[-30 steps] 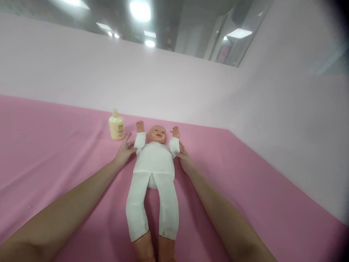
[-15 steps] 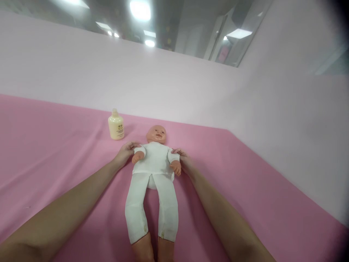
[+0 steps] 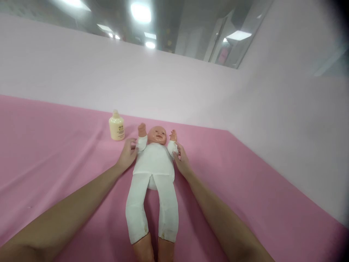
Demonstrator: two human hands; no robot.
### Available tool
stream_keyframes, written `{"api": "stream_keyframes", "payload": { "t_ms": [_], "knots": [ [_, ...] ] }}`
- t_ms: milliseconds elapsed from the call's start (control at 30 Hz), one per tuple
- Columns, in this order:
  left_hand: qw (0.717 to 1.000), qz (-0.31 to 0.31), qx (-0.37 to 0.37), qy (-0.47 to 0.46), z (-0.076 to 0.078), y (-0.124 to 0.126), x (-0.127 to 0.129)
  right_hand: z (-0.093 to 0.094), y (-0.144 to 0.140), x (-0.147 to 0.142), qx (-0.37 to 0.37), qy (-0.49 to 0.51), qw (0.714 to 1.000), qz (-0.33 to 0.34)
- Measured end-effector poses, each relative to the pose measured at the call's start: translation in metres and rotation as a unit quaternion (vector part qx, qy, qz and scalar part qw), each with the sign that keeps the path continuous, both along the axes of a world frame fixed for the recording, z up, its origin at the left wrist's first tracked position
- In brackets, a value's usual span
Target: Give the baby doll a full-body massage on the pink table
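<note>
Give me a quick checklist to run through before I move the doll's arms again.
1. Left hand on the doll's sleeve at its raised arm: ok, fingers touch it.
2. Right hand on the other sleeve: ok, fingers touch it.
3. Doll flat on its back on the pink sheet, face up: ok.
4. Both doll arms raised beside the head: ok.
5. Cream bottle upright and apart from the left hand: ok, though it stands close by.
6. Firmness of either grip: cannot tell; the fingers are too small in the head view.
</note>
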State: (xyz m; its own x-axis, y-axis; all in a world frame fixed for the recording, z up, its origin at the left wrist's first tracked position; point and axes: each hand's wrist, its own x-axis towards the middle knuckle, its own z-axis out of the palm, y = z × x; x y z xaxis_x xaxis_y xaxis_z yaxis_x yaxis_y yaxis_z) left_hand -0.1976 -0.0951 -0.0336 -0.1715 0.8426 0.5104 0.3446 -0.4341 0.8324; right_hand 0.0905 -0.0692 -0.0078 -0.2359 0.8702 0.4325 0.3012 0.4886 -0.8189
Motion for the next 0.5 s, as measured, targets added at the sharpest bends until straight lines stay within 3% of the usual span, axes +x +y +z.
{"api": "stream_keyframes", "payload": {
  "t_ms": [167,367,500],
  "knots": [
    [0.991,0.028,0.024,0.129,0.003,0.001,0.001,-0.003,0.003,0.002,-0.012,-0.071,0.996,-0.046],
    [0.987,0.069,-0.063,0.132,0.001,0.005,-0.002,-0.01,0.012,0.004,-0.057,-0.1,0.991,-0.067],
    [0.979,0.039,-0.114,0.163,0.005,0.006,-0.004,-0.009,0.013,0.004,-0.06,-0.108,0.989,-0.079]
  ]
}}
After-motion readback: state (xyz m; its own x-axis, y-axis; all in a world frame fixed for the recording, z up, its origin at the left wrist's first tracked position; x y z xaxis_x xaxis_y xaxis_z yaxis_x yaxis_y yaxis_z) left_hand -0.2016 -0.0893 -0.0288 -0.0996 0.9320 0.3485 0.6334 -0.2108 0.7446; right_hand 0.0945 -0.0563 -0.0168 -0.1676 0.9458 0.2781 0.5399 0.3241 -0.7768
